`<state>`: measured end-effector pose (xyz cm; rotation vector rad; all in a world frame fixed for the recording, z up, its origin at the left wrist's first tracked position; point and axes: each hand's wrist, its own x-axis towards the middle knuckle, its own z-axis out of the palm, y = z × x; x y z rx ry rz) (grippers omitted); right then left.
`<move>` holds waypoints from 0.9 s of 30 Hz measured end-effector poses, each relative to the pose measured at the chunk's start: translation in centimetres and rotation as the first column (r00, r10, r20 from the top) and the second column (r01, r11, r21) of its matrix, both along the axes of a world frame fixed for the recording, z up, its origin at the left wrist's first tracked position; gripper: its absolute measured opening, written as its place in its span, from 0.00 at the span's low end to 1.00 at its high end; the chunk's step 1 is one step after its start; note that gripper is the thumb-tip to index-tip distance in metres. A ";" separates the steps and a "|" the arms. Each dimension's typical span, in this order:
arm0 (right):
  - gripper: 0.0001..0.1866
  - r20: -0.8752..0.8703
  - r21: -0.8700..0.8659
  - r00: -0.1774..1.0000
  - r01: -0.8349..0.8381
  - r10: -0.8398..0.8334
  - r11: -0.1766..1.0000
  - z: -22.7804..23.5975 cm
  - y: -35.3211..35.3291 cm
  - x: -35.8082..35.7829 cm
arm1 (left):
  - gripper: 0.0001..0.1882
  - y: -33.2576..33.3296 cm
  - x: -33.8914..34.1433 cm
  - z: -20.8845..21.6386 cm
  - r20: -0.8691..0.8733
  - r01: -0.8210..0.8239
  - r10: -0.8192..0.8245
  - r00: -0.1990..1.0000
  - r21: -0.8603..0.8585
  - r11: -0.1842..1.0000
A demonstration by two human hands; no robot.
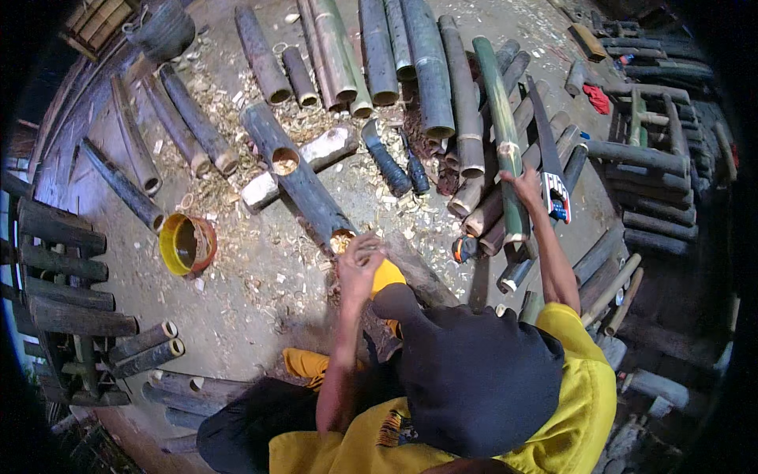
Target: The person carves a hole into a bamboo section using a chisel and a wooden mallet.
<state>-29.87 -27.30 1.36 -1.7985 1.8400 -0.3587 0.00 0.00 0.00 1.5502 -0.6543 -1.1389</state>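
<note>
Underfoot, shavings [229, 103] litter grey floor [142, 268]; dark poles [654, 220] crowd the room's right. Your left hand [362, 265], half-curled, blurred, hold unclear, is by the notched pole [314, 193] propped on a pale block [330, 147]. Your right hand [524, 189] touches the green pole [497, 103], grip unclear.

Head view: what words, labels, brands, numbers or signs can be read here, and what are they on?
No text reads clearly.
Saw handle: red, white and dark markings, too small to read.
Yellow shirt: a small multicoloured design, with no words that can be made out.
</note>
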 end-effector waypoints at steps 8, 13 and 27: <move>0.20 -0.034 -0.374 0.840 -0.513 0.541 0.773 -2.9 4.4 15.1 | 0.14 1.3 -1.0 -0.7 -0.047 -0.326 0.329 0.943 0.052 0.944; 0.40 -0.433 -0.095 0.705 -0.656 0.562 0.749 -10.5 4.6 21.0 | 0.14 3.2 -0.7 -2.1 0.084 -0.282 0.278 0.957 0.042 0.958; 0.28 0.484 0.255 0.838 -0.409 0.251 0.876 0.5 16.0 14.1 | 0.20 3.0 0.4 1.0 -0.377 -0.213 0.244 0.893 0.123 0.969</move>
